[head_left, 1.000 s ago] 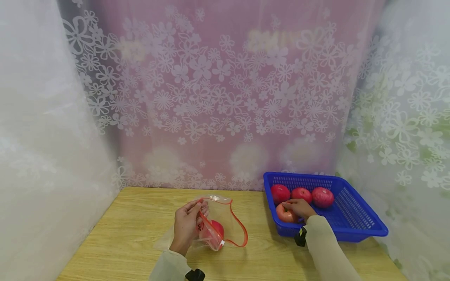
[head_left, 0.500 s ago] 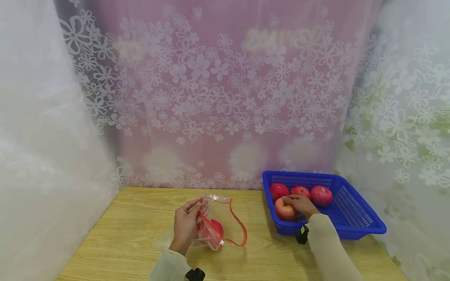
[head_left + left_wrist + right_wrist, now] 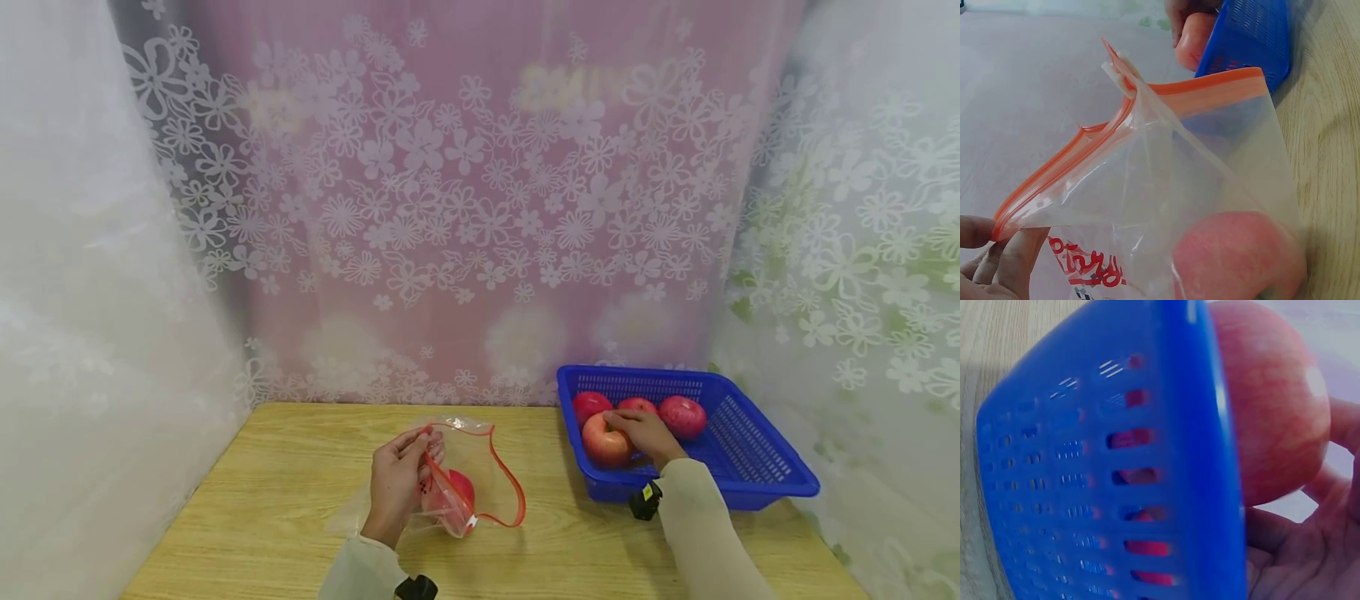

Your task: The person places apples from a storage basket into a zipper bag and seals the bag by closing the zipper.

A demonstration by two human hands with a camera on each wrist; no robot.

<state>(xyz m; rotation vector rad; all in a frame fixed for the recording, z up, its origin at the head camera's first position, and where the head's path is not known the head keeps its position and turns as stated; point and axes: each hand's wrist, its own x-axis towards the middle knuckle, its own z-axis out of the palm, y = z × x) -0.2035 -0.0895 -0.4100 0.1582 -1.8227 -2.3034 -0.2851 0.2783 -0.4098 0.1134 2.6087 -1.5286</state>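
Observation:
My left hand (image 3: 396,479) pinches the orange rim of a clear zip bag (image 3: 1116,187) at its left side, and the bag's mouth gapes toward the right. Inside the bag rests one red apple (image 3: 1235,256), low against the tabletop. Over the blue basket (image 3: 765,493), my right hand (image 3: 651,435) grips a lighter red apple (image 3: 606,446) near the left front corner. In the right wrist view this apple bulges above the basket's rim, with fingers on its far side. A slider (image 3: 1121,78) sits on the bag's zip.
Behind the held apple lie three more red apples (image 3: 682,417) in the basket, partly covered by the hand. The wooden table (image 3: 285,500) carries everything. A pink floral curtain (image 3: 420,250) closes off the back, and pale sheeting (image 3: 855,317) hangs at the right.
The right hand has raised its apple slightly, so more of the fruit shows. Apart from a small shift of the head view, the left hand and bag stay as they were.

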